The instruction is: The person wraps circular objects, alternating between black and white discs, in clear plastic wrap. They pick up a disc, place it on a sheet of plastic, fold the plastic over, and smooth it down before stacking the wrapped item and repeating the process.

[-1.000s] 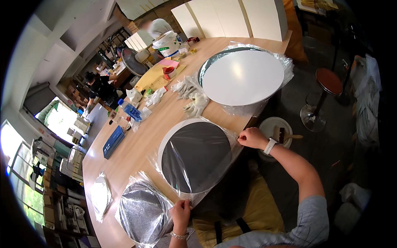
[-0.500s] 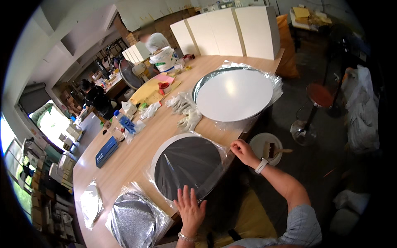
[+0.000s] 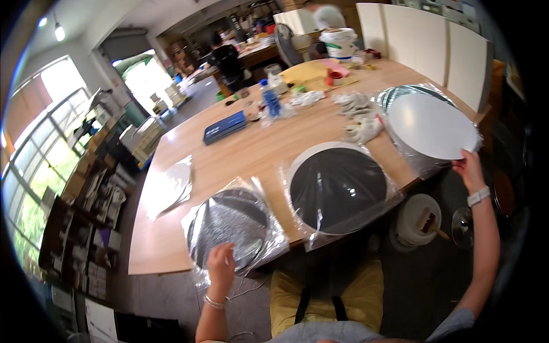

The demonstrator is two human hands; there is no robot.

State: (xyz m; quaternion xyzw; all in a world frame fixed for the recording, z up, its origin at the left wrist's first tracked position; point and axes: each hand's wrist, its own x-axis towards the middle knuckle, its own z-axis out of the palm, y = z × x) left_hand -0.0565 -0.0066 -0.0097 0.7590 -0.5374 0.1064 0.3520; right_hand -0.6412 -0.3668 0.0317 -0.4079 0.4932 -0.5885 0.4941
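My right hand (image 3: 470, 171) is at the near right rim of a large white round disc (image 3: 432, 127), its fingers closed on the edge. Clear film and a dark green border show around that disc. Over the near part of a silvery round disc (image 3: 226, 220) in a clear plastic bag is my left hand (image 3: 221, 267), fingers loosely bent and apart, holding nothing that I can see. Between the two hands, a dark grey disc with a pale rim (image 3: 337, 188) lies in clear film at the table's front edge.
On the wooden table (image 3: 240, 160) lie a smaller wrapped disc (image 3: 171, 186), a blue box (image 3: 225, 127), a water bottle (image 3: 269, 98) and work gloves (image 3: 363, 128). A white bucket (image 3: 338, 44) stands at the back. Below the front edge is a pail with a brush (image 3: 420, 214). Two people are farther off.
My left hand has gone from the dark grey disc to the silvery one. My right hand has moved from the dark disc's film to the white disc's rim. The view has turned left.
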